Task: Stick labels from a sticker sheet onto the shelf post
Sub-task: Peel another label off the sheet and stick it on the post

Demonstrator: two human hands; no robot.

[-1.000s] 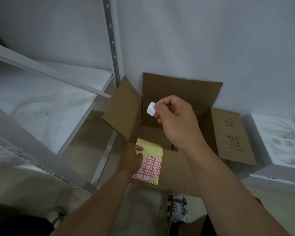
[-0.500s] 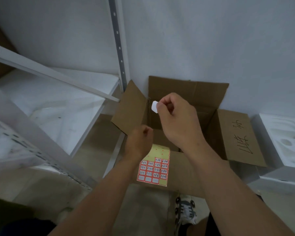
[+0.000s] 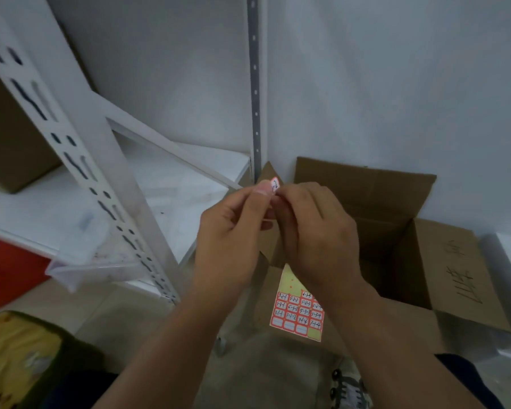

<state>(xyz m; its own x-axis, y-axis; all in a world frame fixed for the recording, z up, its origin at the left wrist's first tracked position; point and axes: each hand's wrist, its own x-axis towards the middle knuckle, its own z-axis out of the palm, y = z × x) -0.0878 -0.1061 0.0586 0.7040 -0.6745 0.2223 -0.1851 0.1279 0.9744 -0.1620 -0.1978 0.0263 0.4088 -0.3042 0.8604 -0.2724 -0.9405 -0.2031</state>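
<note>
A small red-bordered label (image 3: 275, 183) is pinched between the fingertips of both hands in the middle of the view. My left hand (image 3: 233, 231) has its thumb against the label's left edge. My right hand (image 3: 313, 231) meets it from the right with curled fingers. The sticker sheet (image 3: 300, 312), yellow backing with rows of red-bordered labels, hangs below my hands; its top edge is hidden behind them. The white slotted shelf post (image 3: 80, 160) slants up at the left. A grey perforated post (image 3: 255, 84) stands by the wall just behind the label.
An open cardboard box (image 3: 396, 219) stands on the floor at the right, against the wall. White shelf boards (image 3: 171, 184) lie at the left, with a brown box (image 3: 9, 134) and a red one (image 3: 9, 270). A yellow bag (image 3: 15, 352) is at bottom left.
My left hand rose from the sheet to join the right hand at the label. The label's printed side now shows. The view shifted up and left, closer to the shelf posts.
</note>
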